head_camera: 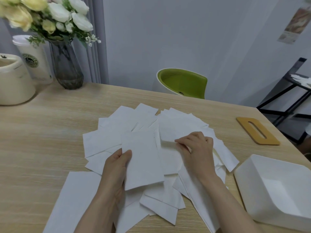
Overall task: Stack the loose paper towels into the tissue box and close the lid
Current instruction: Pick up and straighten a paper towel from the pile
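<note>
Barely begun — left hand (116,167) grips a few paper towels (143,158), right hand (195,145) pinches another just under its fingertips, while the tissue box (249,187) lies empty and the lid (257,130) off, both beyond the right knuckles.

grey wall (168,31), green chair (183,83)

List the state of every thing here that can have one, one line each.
tissue box: open, nothing in it.
lid: off, flat on the table beyond the box.
paper towels: loose, fanned over the table.
left hand: holds a small stack of towels.
right hand: pinches a towel from the spread.
takeaway cup: lidded, upright.
vase: upright, holding flowers.
</note>
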### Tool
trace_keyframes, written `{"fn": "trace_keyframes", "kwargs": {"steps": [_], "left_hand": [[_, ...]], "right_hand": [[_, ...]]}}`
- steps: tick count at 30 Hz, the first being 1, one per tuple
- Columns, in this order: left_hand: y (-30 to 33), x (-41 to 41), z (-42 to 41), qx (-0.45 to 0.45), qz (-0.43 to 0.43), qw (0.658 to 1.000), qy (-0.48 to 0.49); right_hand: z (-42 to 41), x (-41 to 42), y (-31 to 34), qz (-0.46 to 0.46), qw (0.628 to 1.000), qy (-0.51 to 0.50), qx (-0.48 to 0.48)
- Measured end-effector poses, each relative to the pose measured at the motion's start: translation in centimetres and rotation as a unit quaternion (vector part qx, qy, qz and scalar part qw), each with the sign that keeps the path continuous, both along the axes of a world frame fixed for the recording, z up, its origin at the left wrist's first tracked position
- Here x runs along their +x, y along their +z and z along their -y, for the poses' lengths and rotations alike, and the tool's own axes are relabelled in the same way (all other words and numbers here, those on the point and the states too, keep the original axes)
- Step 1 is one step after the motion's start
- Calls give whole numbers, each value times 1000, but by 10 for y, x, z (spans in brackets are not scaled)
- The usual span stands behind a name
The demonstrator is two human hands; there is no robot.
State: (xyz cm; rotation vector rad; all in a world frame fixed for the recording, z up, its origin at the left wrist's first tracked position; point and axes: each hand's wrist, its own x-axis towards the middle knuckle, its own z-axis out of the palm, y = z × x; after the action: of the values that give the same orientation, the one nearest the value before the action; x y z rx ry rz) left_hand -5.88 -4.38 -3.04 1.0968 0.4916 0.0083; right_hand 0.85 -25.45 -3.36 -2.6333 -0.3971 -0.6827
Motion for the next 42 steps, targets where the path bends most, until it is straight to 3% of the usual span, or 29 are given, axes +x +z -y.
{"fn": "trace_keyframes", "kwargs": {"steps": [7, 9, 13, 20, 24, 33, 38, 42], "left_hand": [[-1, 2, 2, 1, 5, 1000, -2], [-2, 2, 4, 2, 7, 1000, -7], [-5, 1, 9, 1, 5, 1000, -12], [-7, 0, 10, 6, 1, 1000, -14], [-8, -1, 9, 11, -1, 1000, -19], [-5, -2, 19, 18, 6, 999, -30], [-6, -2, 26, 39, 9, 998, -48], [-6, -3, 28, 40, 10, 998, -53]], "right_hand": [[38, -64, 0, -2, 999, 48, 5], [44, -74, -2, -50, 998, 41, 30], [40, -75, -5, -152, 968, -38, 197], [23, -54, -8, -332, 895, -138, 263], [23, -44, -6, -332, 878, -137, 317], [34, -52, 4, -219, 902, -132, 348], [35, -57, 8, -222, 863, -113, 439], [29, -55, 4, -295, 829, -139, 455]]}}
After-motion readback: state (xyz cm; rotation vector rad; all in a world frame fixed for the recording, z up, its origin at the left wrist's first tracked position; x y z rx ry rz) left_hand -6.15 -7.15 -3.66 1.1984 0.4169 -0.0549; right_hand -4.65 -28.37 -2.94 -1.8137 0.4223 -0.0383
